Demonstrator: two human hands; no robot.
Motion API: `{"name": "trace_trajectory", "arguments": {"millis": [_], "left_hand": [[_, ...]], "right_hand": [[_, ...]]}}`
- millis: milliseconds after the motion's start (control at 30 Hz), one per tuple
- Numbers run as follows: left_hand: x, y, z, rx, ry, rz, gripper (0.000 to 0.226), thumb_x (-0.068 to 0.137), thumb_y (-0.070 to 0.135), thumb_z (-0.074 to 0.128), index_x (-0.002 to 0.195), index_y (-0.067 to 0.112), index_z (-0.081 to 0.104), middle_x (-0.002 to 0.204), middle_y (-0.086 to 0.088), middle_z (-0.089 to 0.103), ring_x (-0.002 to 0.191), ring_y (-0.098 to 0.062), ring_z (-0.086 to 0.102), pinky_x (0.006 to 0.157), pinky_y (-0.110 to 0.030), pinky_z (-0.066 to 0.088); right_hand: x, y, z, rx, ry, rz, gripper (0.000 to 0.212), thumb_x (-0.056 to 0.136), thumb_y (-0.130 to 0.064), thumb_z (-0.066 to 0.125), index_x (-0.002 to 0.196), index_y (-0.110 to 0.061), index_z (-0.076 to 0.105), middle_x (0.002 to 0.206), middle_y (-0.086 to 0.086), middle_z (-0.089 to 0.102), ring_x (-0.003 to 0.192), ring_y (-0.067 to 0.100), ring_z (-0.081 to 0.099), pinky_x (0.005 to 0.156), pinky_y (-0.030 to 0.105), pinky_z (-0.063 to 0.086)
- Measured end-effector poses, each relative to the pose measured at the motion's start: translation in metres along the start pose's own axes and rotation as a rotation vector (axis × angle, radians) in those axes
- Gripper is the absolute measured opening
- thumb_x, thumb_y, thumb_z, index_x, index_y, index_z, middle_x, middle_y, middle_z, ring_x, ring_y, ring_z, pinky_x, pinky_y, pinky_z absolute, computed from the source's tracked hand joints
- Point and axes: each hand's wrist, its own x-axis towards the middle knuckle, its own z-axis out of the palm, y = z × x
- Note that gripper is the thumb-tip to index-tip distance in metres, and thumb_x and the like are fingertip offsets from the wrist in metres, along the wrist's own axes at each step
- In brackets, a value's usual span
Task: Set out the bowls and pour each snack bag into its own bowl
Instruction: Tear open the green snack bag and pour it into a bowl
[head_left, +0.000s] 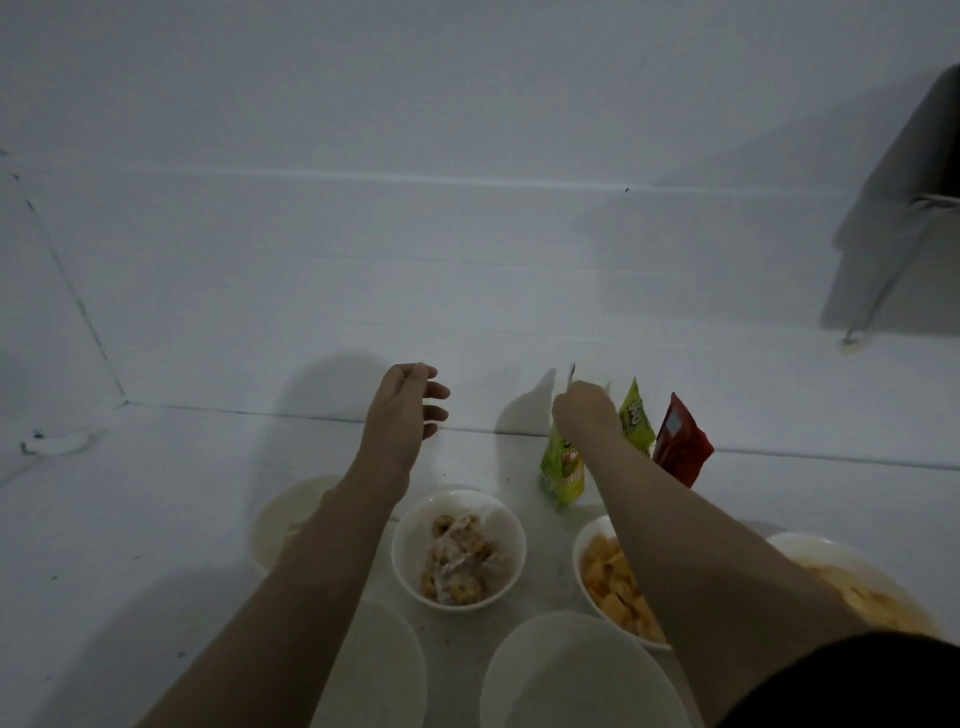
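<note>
Dim light; white tiled floor (156, 519) meets white wall (467, 104); grey chair (904, 171) at right, 1 leg touching the floor.

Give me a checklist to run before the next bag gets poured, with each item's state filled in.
1. Right hand grips the green bag by its top: ok.
2. Left hand free to help, fingers relaxed and holding nothing: ok.
3. An empty bowl is ready near the body: ok.
4. Bag already torn open: cannot tell, the hand hides its top.
5. Filled bowls kept separate: the pretzel bowl and the orange snack bowl each hold one snack: ok.
6. Remaining bags, a second green bag and the red bag, stand upright against the wall: ok.
</note>
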Motion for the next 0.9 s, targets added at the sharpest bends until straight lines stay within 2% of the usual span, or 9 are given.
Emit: {"name": "trace_trajectory", "arguments": {"millis": [33, 133, 233, 367, 500, 667, 733, 800, 900], "left_hand": [[-0.001, -0.001, 0.001, -0.007, 0.001, -0.001, 0.02, 0.103, 0.024, 0.04, 0.099, 0.017, 0.058, 0.088, 0.0, 0.064, 0.069, -0.014, 0.056, 0.068, -0.028, 0.045], [-0.006, -0.001, 0.005, -0.04, -0.005, 0.007, 0.018, 0.103, 0.022, 0.041, 0.099, 0.016, 0.058, 0.085, 0.0, 0.063, 0.067, -0.014, 0.055, 0.067, -0.028, 0.044], [-0.017, 0.002, 0.01, -0.083, -0.026, 0.026, 0.017, 0.102, 0.021, 0.042, 0.098, 0.017, 0.058, 0.083, 0.001, 0.063, 0.065, -0.013, 0.055, 0.065, -0.026, 0.043], [-0.035, 0.007, 0.014, -0.116, -0.047, 0.055, 0.017, 0.103, 0.019, 0.042, 0.096, 0.015, 0.057, 0.08, 0.001, 0.062, 0.063, -0.012, 0.053, 0.063, -0.026, 0.041], [-0.06, 0.013, 0.012, -0.047, -0.013, 0.106, 0.016, 0.101, 0.02, 0.045, 0.093, 0.016, 0.058, 0.08, 0.003, 0.063, 0.068, -0.012, 0.053, 0.065, -0.026, 0.041], [-0.09, 0.018, -0.02, 0.177, 0.129, 0.185, 0.019, 0.092, 0.027, 0.054, 0.081, 0.014, 0.062, 0.078, 0.001, 0.062, 0.072, -0.013, 0.053, 0.068, -0.029, 0.043], [-0.104, 0.019, -0.043, 0.257, 0.241, 0.214, 0.022, 0.096, 0.029, 0.053, 0.079, 0.016, 0.06, 0.076, 0.002, 0.062, 0.068, -0.009, 0.053, 0.062, -0.021, 0.043], [-0.119, 0.019, -0.065, 0.307, 0.321, 0.269, 0.026, 0.098, 0.032, 0.053, 0.078, 0.016, 0.058, 0.076, 0.002, 0.063, 0.067, -0.008, 0.054, 0.06, -0.018, 0.044], [-0.136, 0.018, -0.093, 0.389, 0.395, 0.367, 0.03, 0.099, 0.034, 0.052, 0.082, 0.009, 0.056, 0.079, -0.006, 0.063, 0.073, -0.018, 0.057, 0.064, -0.034, 0.046]], "right_hand": [[-0.001, -0.001, -0.001, 0.012, 0.047, -0.02, 0.032, 0.099, -0.011, 0.04, 0.068, -0.011, 0.045, 0.084, 0.006, 0.053, 0.079, 0.024, 0.051, 0.059, 0.027, 0.037], [-0.017, -0.009, -0.014, 0.096, 0.183, -0.169, 0.04, 0.1, -0.017, 0.041, 0.061, -0.017, 0.035, 0.066, -0.001, 0.045, 0.063, 0.019, 0.047, 0.047, 0.028, 0.025], [-0.05, -0.023, -0.035, 0.277, 0.302, -0.358, 0.04, 0.098, -0.015, 0.044, 0.06, -0.015, 0.03, 0.056, -0.002, 0.035, 0.049, 0.012, 0.03, 0.047, 0.029, 0.018], [-0.097, -0.04, -0.065, 0.58, 0.3, -0.5, 0.034, 0.095, -0.014, 0.044, 0.064, -0.014, 0.031, 0.06, 0.001, 0.032, 0.057, 0.015, 0.031, 0.053, 0.029, 0.024], [-0.141, -0.052, -0.082, 0.846, 0.121, -0.505, 0.034, 0.095, -0.025, 0.044, 0.076, 0.002, 0.039, 0.074, 0.012, 0.041, 0.068, 0.021, 0.042, 0.063, 0.034, 0.034], [-0.191, -0.075, -0.072, 1.098, -0.262, -0.499, 0.042, 0.09, -0.03, 0.051, 0.093, 0.011, 0.045, 0.084, 0.025, 0.05, 0.079, 0.028, 0.051, 0.073, 0.045, 0.044], [-0.207, -0.085, -0.06, 1.151, -0.378, -0.496, 0.039, 0.09, -0.03, 0.051, 0.093, 0.009, 0.049, 0.09, 0.023, 0.054, 0.084, 0.032, 0.054, 0.078, 0.053, 0.047], [-0.222, -0.093, -0.046, 1.216, -0.466, -0.49, 0.028, 0.095, -0.025, 0.048, 0.094, 0.002, 0.057, 0.095, 0.022, 0.059, 0.088, 0.033, 0.059, 0.083, 0.053, 0.05], [-0.243, -0.105, -0.029, 1.294, -0.588, -0.447, 0.023, 0.102, -0.019, 0.043, 0.098, -0.008, 0.063, 0.102, 0.021, 0.067, 0.091, 0.029, 0.067, 0.078, 0.041, 0.057]]}}
